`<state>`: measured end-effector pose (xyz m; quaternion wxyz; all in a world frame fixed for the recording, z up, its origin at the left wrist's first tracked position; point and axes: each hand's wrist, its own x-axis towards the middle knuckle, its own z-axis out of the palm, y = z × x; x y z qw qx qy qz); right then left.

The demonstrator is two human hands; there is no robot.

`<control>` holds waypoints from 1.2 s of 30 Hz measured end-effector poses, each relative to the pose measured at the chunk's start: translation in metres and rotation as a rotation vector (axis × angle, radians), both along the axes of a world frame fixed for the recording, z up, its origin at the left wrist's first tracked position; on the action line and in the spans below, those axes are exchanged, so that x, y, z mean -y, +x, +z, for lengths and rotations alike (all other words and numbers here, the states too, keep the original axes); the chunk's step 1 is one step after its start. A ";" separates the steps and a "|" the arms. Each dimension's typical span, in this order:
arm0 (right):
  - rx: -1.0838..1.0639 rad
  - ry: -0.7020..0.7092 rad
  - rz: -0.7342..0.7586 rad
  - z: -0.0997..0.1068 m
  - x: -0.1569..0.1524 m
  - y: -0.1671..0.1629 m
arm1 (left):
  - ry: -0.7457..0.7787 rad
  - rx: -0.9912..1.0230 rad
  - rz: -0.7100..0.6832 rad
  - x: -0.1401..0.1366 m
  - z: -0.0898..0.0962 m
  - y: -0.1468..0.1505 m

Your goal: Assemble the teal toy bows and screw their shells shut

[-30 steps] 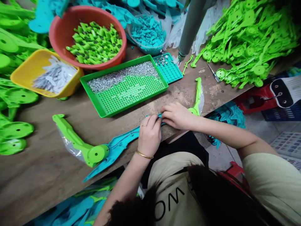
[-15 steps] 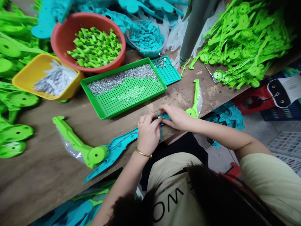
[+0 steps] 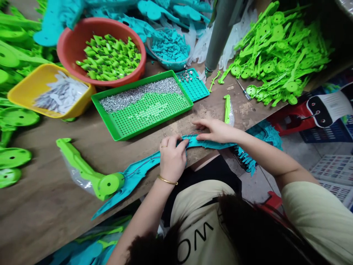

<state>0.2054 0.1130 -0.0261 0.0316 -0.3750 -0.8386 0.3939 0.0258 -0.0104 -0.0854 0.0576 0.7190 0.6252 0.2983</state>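
Observation:
A long blue plastic shell half with a thin dark wire along its inside lies across the bench's near edge. My left hand, wearing a ring and a gold bangle, is closed on the shell's middle, fingertips by the wires. My right hand rests over the shell's right part, index finger and thumb apart, near thin red wires. A green arm-shaped part with a round hub sits at the shell's left end, clear film along it. Another green part stands out beyond my right hand, its lower end hidden.
Behind the shell lies a green tray of screws, beside a blue tray with small metal pieces. A red bowl, a yellow bin and a hanging screwdriver stand farther back. Green parts pile up at right.
My right hand has moved slightly right along the shell and its fingers have spread. More of the shell and wires now shows between my hands. The left hand keeps its hold.

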 end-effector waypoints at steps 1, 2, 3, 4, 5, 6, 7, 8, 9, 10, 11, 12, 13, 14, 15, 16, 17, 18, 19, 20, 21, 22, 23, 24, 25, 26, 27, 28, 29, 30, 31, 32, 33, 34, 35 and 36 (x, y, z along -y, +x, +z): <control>-0.021 -0.014 -0.007 -0.002 0.000 -0.002 | 0.003 -0.006 -0.001 0.000 0.000 0.000; -0.038 -0.026 -0.023 -0.003 0.001 -0.004 | 0.008 -0.011 0.000 0.000 0.000 0.000; -0.056 -0.038 -0.043 -0.003 0.001 -0.006 | 0.015 -0.016 0.000 0.000 0.000 0.000; -0.071 -0.048 -0.063 -0.003 0.002 -0.007 | 0.022 -0.020 -0.001 0.000 0.000 0.000; -0.080 -0.054 -0.076 -0.003 0.002 -0.009 | 0.024 -0.022 -0.002 0.000 0.000 0.000; -0.077 -0.049 -0.078 -0.002 0.003 -0.011 | 0.023 -0.019 -0.002 0.000 -0.001 0.000; -0.061 -0.026 -0.066 -0.001 0.003 -0.012 | 0.017 -0.014 -0.001 0.000 -0.001 0.000; -0.030 0.019 -0.044 0.000 0.003 -0.013 | 0.007 -0.007 0.001 0.000 -0.001 -0.001; 0.015 0.078 -0.015 0.001 0.004 -0.014 | -0.002 0.002 0.004 0.000 -0.001 -0.001; 0.066 0.142 0.019 0.002 0.004 -0.014 | -0.011 0.010 0.007 0.000 -0.001 -0.001; 0.116 0.199 0.055 0.003 0.004 -0.015 | -0.016 0.015 0.008 0.000 -0.001 -0.001; 0.159 0.244 0.090 0.004 0.005 -0.015 | -0.018 0.017 0.010 0.001 -0.001 -0.001; 0.196 0.275 0.124 0.005 0.005 -0.016 | -0.018 0.016 0.012 0.001 -0.001 -0.001; 0.226 0.296 0.154 0.006 0.005 -0.016 | -0.017 0.014 0.013 0.001 0.000 0.000; 0.249 0.310 0.180 0.008 0.006 -0.017 | -0.015 0.011 0.014 0.001 0.000 0.000; 0.267 0.320 0.201 0.010 0.006 -0.017 | -0.014 0.009 0.015 0.001 0.000 0.000; 0.284 0.325 0.218 0.011 0.006 -0.017 | -0.012 0.007 0.016 0.001 0.000 0.001; 0.300 0.327 0.230 0.013 0.006 -0.017 | -0.010 0.005 0.017 0.001 0.000 0.001; 0.316 0.322 0.242 0.015 0.006 -0.018 | -0.009 0.002 0.018 0.001 0.001 0.001; 0.330 0.312 0.255 0.017 0.006 -0.018 | -0.009 0.000 0.022 0.001 0.001 0.002; 0.345 0.301 0.268 0.018 0.006 -0.019 | -0.009 -0.001 0.027 0.001 0.001 0.002; 0.361 0.294 0.276 0.020 0.005 -0.019 | -0.009 -0.003 0.031 0.001 0.001 0.002; 0.377 0.294 0.281 0.021 0.005 -0.020 | -0.008 -0.004 0.034 0.001 0.001 0.002; 0.392 0.302 0.283 0.021 0.005 -0.021 | -0.004 -0.006 0.031 0.001 0.001 0.002; 0.401 0.315 0.285 0.021 0.005 -0.021 | 0.002 -0.009 0.026 0.001 0.001 0.002; 0.402 0.333 0.286 0.020 0.006 -0.022 | 0.006 -0.012 0.019 0.001 0.001 0.002; 0.388 0.348 0.291 0.019 0.006 -0.022 | 0.008 -0.015 0.013 0.001 0.001 0.002; 0.362 0.358 0.300 0.017 0.006 -0.022 | 0.006 -0.017 0.011 0.001 0.001 0.002; 0.329 0.364 0.313 0.015 0.007 -0.021 | 0.003 -0.020 0.013 0.001 0.001 0.001; 0.294 0.370 0.323 0.013 0.008 -0.021 | 0.001 -0.024 0.016 0.001 0.001 0.002; 0.263 0.377 0.330 0.011 0.008 -0.020 | 0.002 -0.030 0.020 0.001 0.001 0.002; 0.238 0.387 0.336 0.009 0.009 -0.020 | 0.008 -0.036 0.020 0.001 0.001 0.002; 0.218 0.400 0.339 0.007 0.010 -0.020 | 0.016 -0.041 0.020 0.001 0.001 0.002; 0.206 0.414 0.339 0.005 0.011 -0.020 | 0.024 -0.045 0.018 0.001 0.001 0.001; 0.196 0.425 0.340 0.004 0.011 -0.020 | 0.030 -0.047 0.016 0.001 0.001 0.001; 0.189 0.433 0.343 0.003 0.012 -0.020 | 0.030 -0.048 0.016 0.001 0.001 0.001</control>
